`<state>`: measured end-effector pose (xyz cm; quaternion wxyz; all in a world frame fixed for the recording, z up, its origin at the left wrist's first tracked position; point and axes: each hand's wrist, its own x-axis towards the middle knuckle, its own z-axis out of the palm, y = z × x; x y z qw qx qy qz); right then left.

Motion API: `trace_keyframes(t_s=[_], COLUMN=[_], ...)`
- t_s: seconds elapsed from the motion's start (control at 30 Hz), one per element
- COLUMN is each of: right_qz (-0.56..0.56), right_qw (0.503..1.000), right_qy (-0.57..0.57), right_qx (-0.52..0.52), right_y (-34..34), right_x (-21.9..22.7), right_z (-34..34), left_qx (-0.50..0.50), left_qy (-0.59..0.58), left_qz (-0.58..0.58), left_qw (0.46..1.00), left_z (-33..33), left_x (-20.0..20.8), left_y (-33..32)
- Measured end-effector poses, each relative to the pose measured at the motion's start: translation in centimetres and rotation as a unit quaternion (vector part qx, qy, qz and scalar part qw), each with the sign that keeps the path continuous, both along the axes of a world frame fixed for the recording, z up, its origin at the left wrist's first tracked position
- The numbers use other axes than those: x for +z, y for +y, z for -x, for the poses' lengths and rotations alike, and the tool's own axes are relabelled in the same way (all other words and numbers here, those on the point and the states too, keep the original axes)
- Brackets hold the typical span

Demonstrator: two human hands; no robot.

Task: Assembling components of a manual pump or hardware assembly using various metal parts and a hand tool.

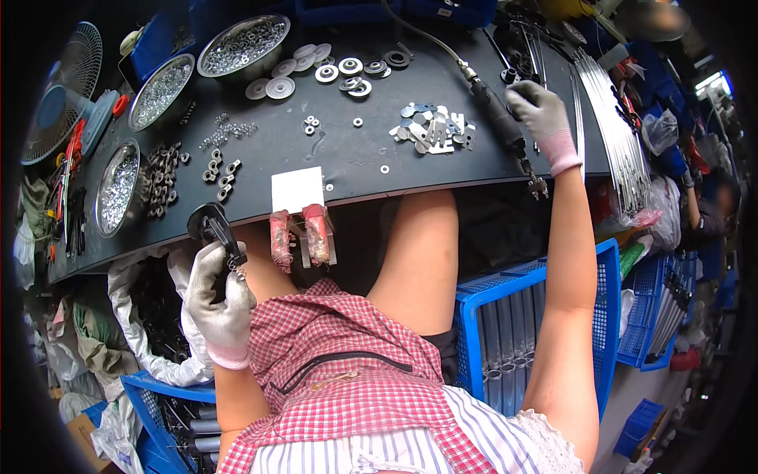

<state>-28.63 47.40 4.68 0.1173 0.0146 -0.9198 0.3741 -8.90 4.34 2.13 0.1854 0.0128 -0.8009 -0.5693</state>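
1. Our left hand [217,304] is clenched around a black clamp part [215,227], held just below the near edge of the dark workbench [332,150].
2. Our right hand [541,118] grasps the powered driver [501,126] lying on the workbench's right end.
3. The driver's long axis runs diagonally, tip toward the bench's near edge; the right hand is nearer to it.
4. A pile of small metal plates [434,130] lies just left of the driver.
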Motion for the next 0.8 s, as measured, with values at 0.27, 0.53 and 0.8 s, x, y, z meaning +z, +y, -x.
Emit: trace_keyframes(t_s=[0.27,0.53,0.8], right_qz=[-0.261,-0.224,-0.092], right_qw=[0.959,0.947,0.964], right_qy=[-0.075,-0.213,-0.22], right_qx=[0.082,0.085,0.12], right_y=[-7.8,-7.9,-8.5], right_x=[-2.3,-2.6,-0.5], right_z=[1.5,3.7,3.5], left_qx=[-0.009,0.01,-0.009], left_qy=[0.026,0.007,0.035], left_qz=[0.039,-0.064,-0.036], left_qw=[0.999,0.998,0.999], left_z=[0.2,-0.4,-0.9], left_x=[-0.8,0.0,-0.2], left_y=[-1.1,-0.2,-1.2])
